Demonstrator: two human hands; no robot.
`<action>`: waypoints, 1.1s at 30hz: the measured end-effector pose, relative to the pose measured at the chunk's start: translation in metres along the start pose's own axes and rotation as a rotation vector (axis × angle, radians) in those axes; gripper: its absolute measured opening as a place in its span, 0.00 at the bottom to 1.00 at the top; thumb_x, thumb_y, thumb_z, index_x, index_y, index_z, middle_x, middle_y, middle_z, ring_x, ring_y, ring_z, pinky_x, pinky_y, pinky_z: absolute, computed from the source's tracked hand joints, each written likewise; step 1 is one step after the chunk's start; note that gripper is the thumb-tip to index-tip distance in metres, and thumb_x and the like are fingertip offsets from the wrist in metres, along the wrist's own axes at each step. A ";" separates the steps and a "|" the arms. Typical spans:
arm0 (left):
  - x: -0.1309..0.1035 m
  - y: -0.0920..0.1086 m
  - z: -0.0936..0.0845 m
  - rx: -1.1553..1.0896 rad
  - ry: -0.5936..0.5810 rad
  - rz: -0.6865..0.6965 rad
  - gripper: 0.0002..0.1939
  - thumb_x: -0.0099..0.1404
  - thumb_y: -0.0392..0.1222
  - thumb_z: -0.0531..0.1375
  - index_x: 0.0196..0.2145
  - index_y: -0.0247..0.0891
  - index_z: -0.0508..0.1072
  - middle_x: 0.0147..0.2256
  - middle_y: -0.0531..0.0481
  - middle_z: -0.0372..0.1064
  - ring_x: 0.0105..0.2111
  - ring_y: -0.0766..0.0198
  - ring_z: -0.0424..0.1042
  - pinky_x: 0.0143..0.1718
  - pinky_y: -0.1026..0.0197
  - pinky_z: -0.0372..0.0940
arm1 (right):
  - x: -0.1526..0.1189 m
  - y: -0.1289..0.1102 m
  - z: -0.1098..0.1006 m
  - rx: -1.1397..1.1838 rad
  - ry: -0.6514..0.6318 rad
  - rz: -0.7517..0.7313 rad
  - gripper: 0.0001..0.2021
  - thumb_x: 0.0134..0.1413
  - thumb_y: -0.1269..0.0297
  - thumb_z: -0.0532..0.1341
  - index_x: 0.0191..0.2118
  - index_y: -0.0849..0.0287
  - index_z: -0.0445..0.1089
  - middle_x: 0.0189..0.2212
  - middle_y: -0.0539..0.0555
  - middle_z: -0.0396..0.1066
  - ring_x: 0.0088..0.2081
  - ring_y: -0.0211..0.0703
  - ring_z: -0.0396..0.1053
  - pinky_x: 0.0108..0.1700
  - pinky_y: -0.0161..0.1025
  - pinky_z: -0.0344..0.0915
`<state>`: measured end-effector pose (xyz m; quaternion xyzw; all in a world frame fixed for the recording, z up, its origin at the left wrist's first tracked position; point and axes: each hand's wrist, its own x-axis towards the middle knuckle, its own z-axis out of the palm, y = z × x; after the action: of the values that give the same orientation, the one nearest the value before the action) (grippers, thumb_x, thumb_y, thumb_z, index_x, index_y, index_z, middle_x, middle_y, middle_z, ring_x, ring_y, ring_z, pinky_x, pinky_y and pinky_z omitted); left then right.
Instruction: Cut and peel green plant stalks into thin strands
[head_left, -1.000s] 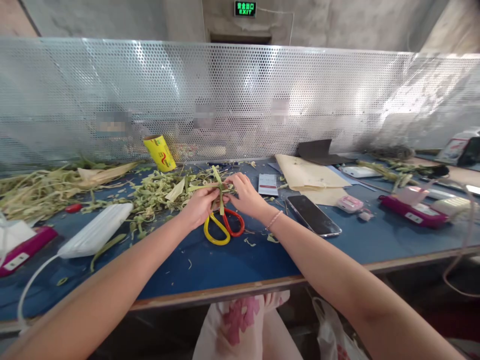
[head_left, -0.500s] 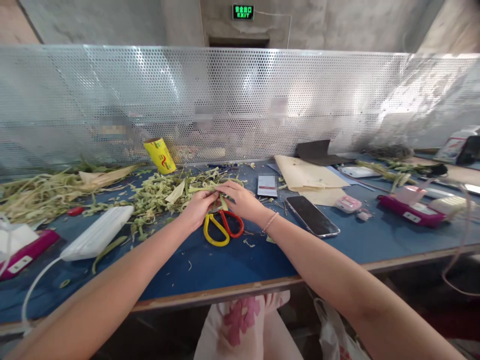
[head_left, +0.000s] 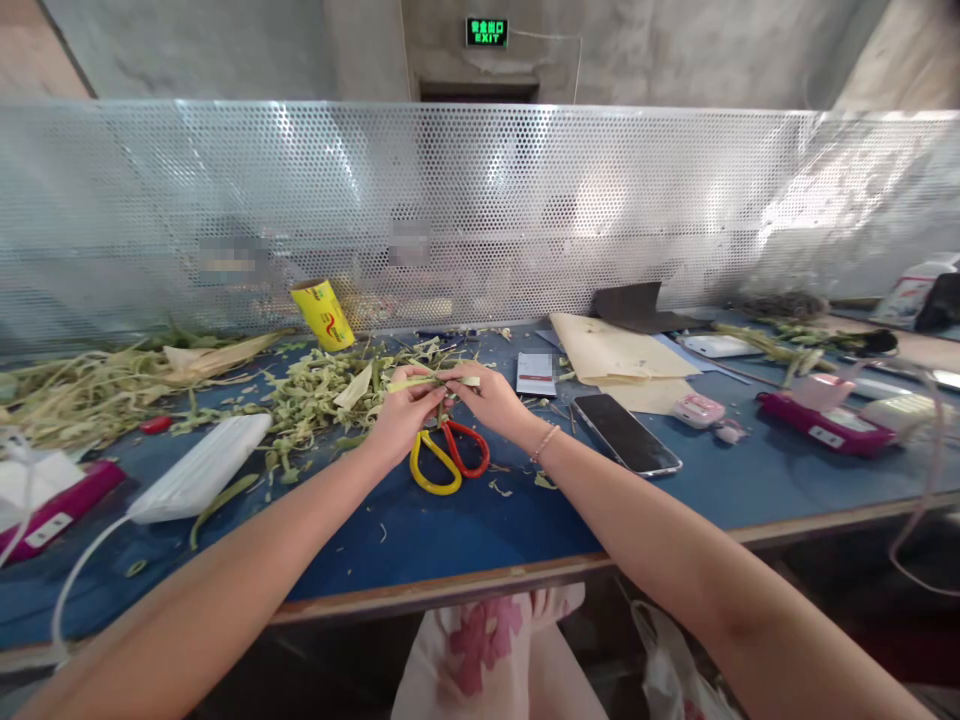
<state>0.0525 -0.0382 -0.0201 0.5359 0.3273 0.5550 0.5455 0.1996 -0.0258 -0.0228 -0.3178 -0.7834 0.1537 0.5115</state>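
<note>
Hands pinch leaf strip (head_left: pixel 433 381) between them: left hand (head_left: pixel 401 413), right hand (head_left: pixel 491 397), above scissors (head_left: pixel 448 456).

black phone (head_left: pixel 626 432), yellow roll (head_left: pixel 322 313), white power bank (head_left: pixel 199 468), brown envelopes (head_left: pixel 619 355)

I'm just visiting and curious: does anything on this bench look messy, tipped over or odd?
Yes. Green leaf scraps lie strewn over the blue table, and the yellow roll behind them leans askew. The scissors lie half under both hands, left hand and right hand, which pinch a leaf strip.
</note>
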 end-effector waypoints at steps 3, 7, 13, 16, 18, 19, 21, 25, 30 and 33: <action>-0.001 0.004 0.000 -0.032 -0.054 -0.038 0.21 0.46 0.38 0.67 0.37 0.38 0.63 0.25 0.56 0.70 0.25 0.70 0.71 0.29 0.67 0.64 | 0.000 0.000 0.000 0.151 0.014 0.114 0.09 0.52 0.68 0.54 0.35 0.59 0.71 0.35 0.54 0.72 0.37 0.38 0.69 0.43 0.40 0.65; -0.002 0.007 0.002 -0.081 -0.070 -0.074 0.23 0.45 0.37 0.67 0.40 0.38 0.66 0.26 0.56 0.69 0.25 0.70 0.70 0.31 0.65 0.66 | 0.000 0.001 -0.002 0.361 0.030 0.147 0.06 0.49 0.68 0.56 0.32 0.60 0.68 0.33 0.52 0.71 0.36 0.37 0.68 0.43 0.38 0.64; -0.002 0.004 0.001 0.183 0.005 0.137 0.25 0.46 0.38 0.66 0.42 0.41 0.63 0.36 0.53 0.66 0.27 0.70 0.71 0.32 0.63 0.67 | 0.000 0.005 -0.002 0.463 0.041 0.187 0.04 0.44 0.71 0.57 0.30 0.60 0.66 0.29 0.50 0.69 0.34 0.36 0.68 0.43 0.39 0.65; -0.003 0.008 0.003 0.224 0.084 0.232 0.32 0.44 0.36 0.66 0.43 0.45 0.53 0.40 0.53 0.66 0.24 0.73 0.70 0.33 0.62 0.67 | 0.001 0.009 0.001 0.440 0.031 0.219 0.06 0.43 0.74 0.55 0.30 0.60 0.64 0.28 0.49 0.69 0.34 0.34 0.69 0.43 0.38 0.65; -0.004 0.011 0.005 0.216 0.120 0.246 0.34 0.44 0.34 0.66 0.42 0.46 0.49 0.40 0.53 0.68 0.23 0.73 0.69 0.33 0.62 0.67 | 0.002 0.010 0.004 0.437 0.009 0.228 0.06 0.44 0.75 0.54 0.30 0.60 0.64 0.28 0.49 0.69 0.34 0.34 0.69 0.43 0.38 0.65; -0.004 0.013 0.005 0.212 0.126 0.242 0.35 0.44 0.34 0.66 0.42 0.45 0.48 0.39 0.53 0.69 0.23 0.73 0.69 0.33 0.62 0.67 | 0.002 0.011 0.005 0.440 -0.004 0.226 0.06 0.44 0.75 0.54 0.31 0.60 0.63 0.29 0.50 0.69 0.34 0.34 0.69 0.43 0.38 0.65; -0.003 0.013 0.004 0.210 0.118 0.220 0.32 0.44 0.34 0.65 0.42 0.44 0.50 0.37 0.52 0.71 0.24 0.71 0.69 0.32 0.62 0.66 | 0.002 0.011 0.006 0.453 -0.017 0.219 0.06 0.45 0.74 0.54 0.32 0.60 0.63 0.31 0.51 0.69 0.36 0.34 0.69 0.44 0.38 0.65; 0.002 0.009 0.000 0.279 0.081 0.186 0.20 0.46 0.37 0.65 0.36 0.38 0.62 0.38 0.48 0.71 0.28 0.69 0.69 0.34 0.62 0.65 | 0.001 0.008 0.004 0.394 0.017 0.195 0.10 0.44 0.74 0.55 0.36 0.59 0.61 0.34 0.52 0.67 0.37 0.35 0.68 0.42 0.37 0.66; 0.001 0.007 0.000 0.231 0.015 0.164 0.19 0.46 0.39 0.65 0.35 0.38 0.63 0.37 0.49 0.70 0.30 0.68 0.70 0.36 0.60 0.65 | -0.001 -0.002 -0.004 0.113 0.091 0.057 0.21 0.44 0.73 0.56 0.48 0.57 0.60 0.42 0.56 0.61 0.37 0.37 0.64 0.38 0.38 0.67; -0.001 0.009 0.001 0.274 -0.016 0.173 0.20 0.46 0.37 0.64 0.35 0.39 0.61 0.36 0.50 0.70 0.28 0.68 0.69 0.33 0.62 0.64 | -0.003 -0.008 -0.007 0.057 0.054 -0.020 0.25 0.46 0.72 0.56 0.53 0.54 0.56 0.44 0.57 0.60 0.37 0.38 0.63 0.36 0.38 0.67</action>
<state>0.0514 -0.0415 -0.0116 0.6359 0.3481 0.5456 0.4205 0.2042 -0.0341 -0.0175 -0.2991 -0.7678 0.1622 0.5429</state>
